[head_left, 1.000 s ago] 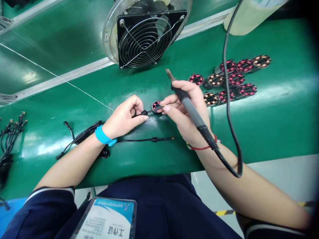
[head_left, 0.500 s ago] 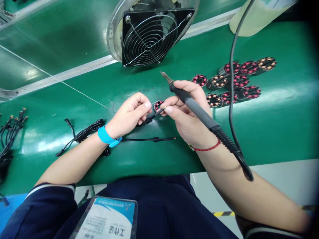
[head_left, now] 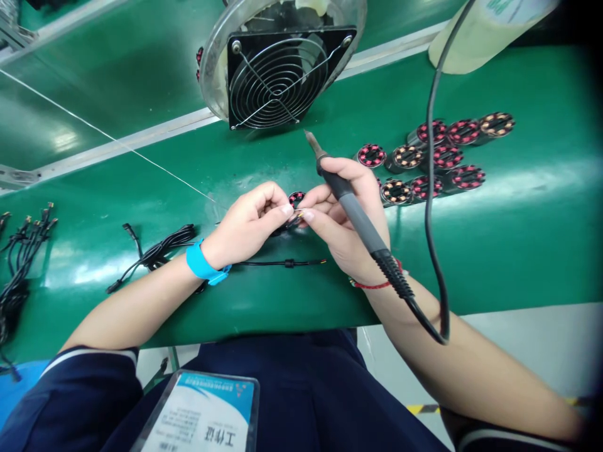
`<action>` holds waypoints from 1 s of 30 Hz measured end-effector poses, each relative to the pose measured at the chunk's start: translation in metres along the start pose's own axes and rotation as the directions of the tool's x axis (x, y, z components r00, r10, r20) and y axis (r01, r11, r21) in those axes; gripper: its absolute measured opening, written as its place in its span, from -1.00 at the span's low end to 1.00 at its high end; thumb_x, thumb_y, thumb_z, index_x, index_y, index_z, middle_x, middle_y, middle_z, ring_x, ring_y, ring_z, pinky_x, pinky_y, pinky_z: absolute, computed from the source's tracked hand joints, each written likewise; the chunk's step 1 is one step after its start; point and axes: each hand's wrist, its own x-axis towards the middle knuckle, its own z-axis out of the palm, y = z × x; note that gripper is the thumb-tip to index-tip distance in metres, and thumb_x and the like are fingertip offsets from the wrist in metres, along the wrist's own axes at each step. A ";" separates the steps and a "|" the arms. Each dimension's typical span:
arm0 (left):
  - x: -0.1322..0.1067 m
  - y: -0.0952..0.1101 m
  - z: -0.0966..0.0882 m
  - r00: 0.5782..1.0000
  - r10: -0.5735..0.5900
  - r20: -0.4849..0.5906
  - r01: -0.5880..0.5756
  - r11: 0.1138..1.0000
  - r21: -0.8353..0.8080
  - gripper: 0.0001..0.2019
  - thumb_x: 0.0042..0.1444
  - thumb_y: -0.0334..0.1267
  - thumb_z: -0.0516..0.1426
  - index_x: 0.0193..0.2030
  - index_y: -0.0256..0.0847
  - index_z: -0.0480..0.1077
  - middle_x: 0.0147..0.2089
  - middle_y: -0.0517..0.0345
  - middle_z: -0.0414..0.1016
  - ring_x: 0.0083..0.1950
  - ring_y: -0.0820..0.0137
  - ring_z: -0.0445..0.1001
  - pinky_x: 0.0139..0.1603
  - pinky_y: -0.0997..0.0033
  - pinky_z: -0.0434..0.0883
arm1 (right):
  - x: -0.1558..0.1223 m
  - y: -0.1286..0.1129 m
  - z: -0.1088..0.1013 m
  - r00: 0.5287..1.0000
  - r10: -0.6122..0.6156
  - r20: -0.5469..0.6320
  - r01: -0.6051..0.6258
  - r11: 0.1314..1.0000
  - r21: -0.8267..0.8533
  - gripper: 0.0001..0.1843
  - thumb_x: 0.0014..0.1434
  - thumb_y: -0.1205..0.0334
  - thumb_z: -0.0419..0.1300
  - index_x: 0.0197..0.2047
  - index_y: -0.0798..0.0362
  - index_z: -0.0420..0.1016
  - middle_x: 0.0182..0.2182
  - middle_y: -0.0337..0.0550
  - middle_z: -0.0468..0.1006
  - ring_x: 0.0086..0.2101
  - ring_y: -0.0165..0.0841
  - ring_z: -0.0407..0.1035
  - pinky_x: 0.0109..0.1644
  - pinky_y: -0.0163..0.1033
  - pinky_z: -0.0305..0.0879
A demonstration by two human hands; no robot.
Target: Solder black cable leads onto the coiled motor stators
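Note:
My right hand [head_left: 351, 235] is closed around a soldering iron [head_left: 360, 216], its bare tip pointing up and away to the left. Thumb and fingers of the same hand pinch the colored wire ends of a black cable [head_left: 285, 227]. My left hand [head_left: 249, 223] is closed, its thumb and forefinger pinching thin solder wire, a short length of which shows between the fingertips. Just behind the fingertips stands a small motor stator [head_left: 296, 199] with red windings, partly hidden. A second black cable [head_left: 264, 263] lies nearer me, its stripped end to the right.
Several stators [head_left: 445, 157] with red or copper windings stand at the right. A fan with a wire guard [head_left: 277, 94] is at the back. Coiled black cables [head_left: 162, 251] and a cable bundle [head_left: 21, 263] lie left. The iron's cord [head_left: 429, 188] hangs across the right side.
My hands have come closer together, and the cable end has dropped lower between them. A thin strand now shows at the fingertips. The iron has shifted slightly left, and its cord has swung.

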 end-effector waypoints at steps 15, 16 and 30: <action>0.002 0.007 -0.011 0.961 -0.186 0.203 0.221 0.961 -0.167 -0.91 0.03 -0.36 0.19 -0.44 -0.28 0.36 -0.53 0.31 0.32 -0.51 0.63 0.23 -0.45 0.56 0.22 | -0.006 -0.005 0.014 0.975 -0.220 -0.036 0.213 0.967 -0.138 -0.60 0.22 0.21 0.24 0.09 -0.18 0.25 -0.36 -0.32 0.52 -0.40 -0.39 0.48 -0.34 -0.22 0.50; 0.004 0.004 -0.011 0.971 -0.182 0.152 0.204 0.968 -0.144 -0.92 0.00 -0.38 0.18 -0.46 -0.28 0.37 -0.53 0.31 0.33 -0.50 0.62 0.22 -0.45 0.55 0.20 | -0.006 -0.004 0.014 0.978 -0.205 -0.033 0.197 0.967 -0.163 -0.59 0.21 0.22 0.23 0.09 -0.17 0.25 -0.35 -0.31 0.54 -0.38 -0.39 0.49 -0.32 -0.21 0.51; 0.024 -0.028 -0.012 0.994 -0.077 -0.078 0.088 0.985 0.147 -0.91 0.00 -0.37 0.15 -0.50 -0.28 0.39 -0.50 0.23 0.40 -0.44 0.52 0.27 -0.39 0.47 0.24 | -0.037 -0.022 -0.006 0.929 -0.184 -0.320 0.017 0.888 -0.459 -0.71 0.21 0.12 0.28 0.02 -0.22 0.49 -0.16 -0.17 0.60 -0.27 -0.21 0.56 -0.17 0.01 0.56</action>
